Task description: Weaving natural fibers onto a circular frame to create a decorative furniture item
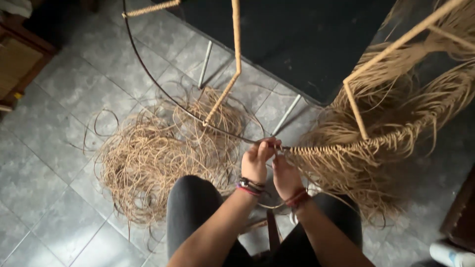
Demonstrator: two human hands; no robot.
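Observation:
A curved dark metal frame rim (163, 91) crosses in front of me, with tan wrapped rods (236, 44) rising from it. My left hand (256, 160) pinches the rim where the woven rattan edge (336, 147) starts. My right hand (286, 175) is closed on thin rattan strands just beside it, almost touching the left hand. Long loose rattan fringe (396, 109) hangs from the woven part on the right. Both wrists wear cord bracelets.
A tangled pile of loose rattan strands (158, 153) lies on the grey tiled floor (49, 148) at left. My knees in dark trousers (190, 207) are below. A dark mat (307, 44) lies ahead, wooden furniture (17, 59) at far left, a white bottle (448, 254) at bottom right.

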